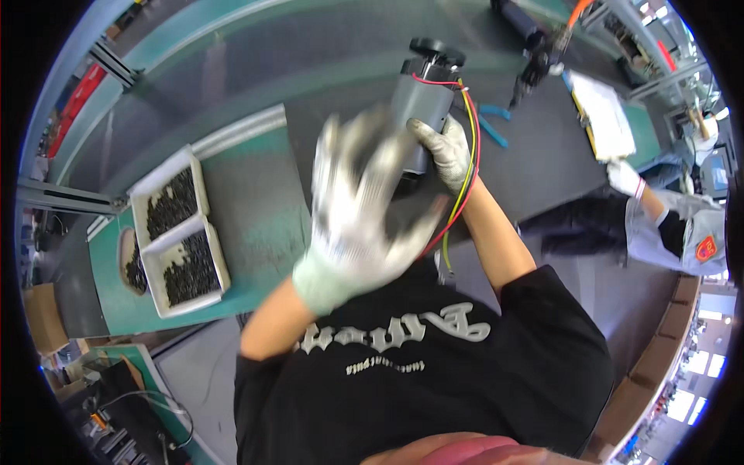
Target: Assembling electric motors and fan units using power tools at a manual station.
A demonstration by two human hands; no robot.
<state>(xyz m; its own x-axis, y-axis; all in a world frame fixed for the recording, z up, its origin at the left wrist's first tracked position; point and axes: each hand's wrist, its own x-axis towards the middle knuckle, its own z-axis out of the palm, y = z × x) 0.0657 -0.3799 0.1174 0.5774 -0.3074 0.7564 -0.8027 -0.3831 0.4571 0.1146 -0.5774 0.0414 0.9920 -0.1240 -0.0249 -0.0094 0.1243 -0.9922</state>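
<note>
A grey cylindrical electric motor with a black wheel at its far end stands tilted over the dark work surface. My right hand, in a white glove, grips its side with the thumb showing in front. Red, yellow and black wires loop from the far end past my right wrist. My left hand, also gloved, is raised in front of the motor's left side, its fingers spread and smeared by motion. It holds nothing, and whether it touches the motor I cannot tell. The motor's lower end is partly hidden.
Two white trays of small black parts sit at left beside a round container. Blue-handled pliers lie right of the motor. A power tool with an orange hose is beyond. At right, a co-worker's gloved hand touches a clipboard.
</note>
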